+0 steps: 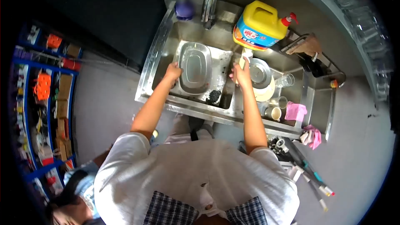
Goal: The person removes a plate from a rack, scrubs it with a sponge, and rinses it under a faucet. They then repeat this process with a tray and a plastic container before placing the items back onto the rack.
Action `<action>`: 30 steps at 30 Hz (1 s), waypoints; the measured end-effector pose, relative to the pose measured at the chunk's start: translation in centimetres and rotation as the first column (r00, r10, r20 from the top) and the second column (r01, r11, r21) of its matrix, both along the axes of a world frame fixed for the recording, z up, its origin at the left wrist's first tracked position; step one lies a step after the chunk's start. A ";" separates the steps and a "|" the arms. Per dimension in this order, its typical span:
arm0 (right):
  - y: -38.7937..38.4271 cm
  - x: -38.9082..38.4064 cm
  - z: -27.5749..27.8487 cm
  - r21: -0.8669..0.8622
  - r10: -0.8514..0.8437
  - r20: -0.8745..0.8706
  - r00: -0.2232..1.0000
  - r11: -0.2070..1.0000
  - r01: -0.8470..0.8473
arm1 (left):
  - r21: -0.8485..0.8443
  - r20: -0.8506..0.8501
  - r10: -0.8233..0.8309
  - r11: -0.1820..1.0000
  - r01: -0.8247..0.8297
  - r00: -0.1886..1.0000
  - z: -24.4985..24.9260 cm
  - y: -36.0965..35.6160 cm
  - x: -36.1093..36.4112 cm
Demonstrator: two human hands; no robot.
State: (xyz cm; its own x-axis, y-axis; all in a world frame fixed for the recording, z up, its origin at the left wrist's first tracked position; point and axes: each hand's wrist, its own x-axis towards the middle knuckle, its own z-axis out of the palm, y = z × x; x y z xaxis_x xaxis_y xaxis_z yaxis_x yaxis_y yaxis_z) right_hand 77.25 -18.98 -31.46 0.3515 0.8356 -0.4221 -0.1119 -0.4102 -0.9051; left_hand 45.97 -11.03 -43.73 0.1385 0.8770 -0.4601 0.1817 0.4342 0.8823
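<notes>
My left hand (173, 72) is closed on the left rim of an oval metal dish (183, 84), which lies in the left sink basin (223, 58). My right hand (241, 74) is closed around a pale yellow sponge (242, 62) over the divider between the two basins. Just right of that hand, a round metal bowl (260, 64) rests on a cream plate (266, 93). Dark scraps (213, 96) lie on the basin floor below the dish. The metal faucet (210, 2) rises behind the left basin.
A yellow jug of detergent (260, 23) with a red pump stands behind the right basin. Glasses (285, 80), a mug (273, 113) and a pink cloth (296, 111) sit in that basin. Mops (308, 171) lie below right. Another person (77, 196) is at lower left, near shelves (43, 112).
</notes>
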 end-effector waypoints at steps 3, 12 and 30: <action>7.4 -2.5 0.7 0.126 0.100 0.204 0.974 0.984 -0.128 | -0.411 0.310 0.190 0.910 -0.048 0.932 -0.3 0.5 -0.3; 27.8 -5.2 -7.4 0.251 0.017 0.845 0.534 0.870 -0.424 | -0.306 0.385 0.211 0.948 -0.091 0.898 2.0 -0.6 0.9; 4.5 -8.0 -2.5 0.199 -0.078 0.691 0.718 0.976 -0.085 | -0.317 0.313 0.179 0.945 -0.075 0.933 -4.1 3.2 5.3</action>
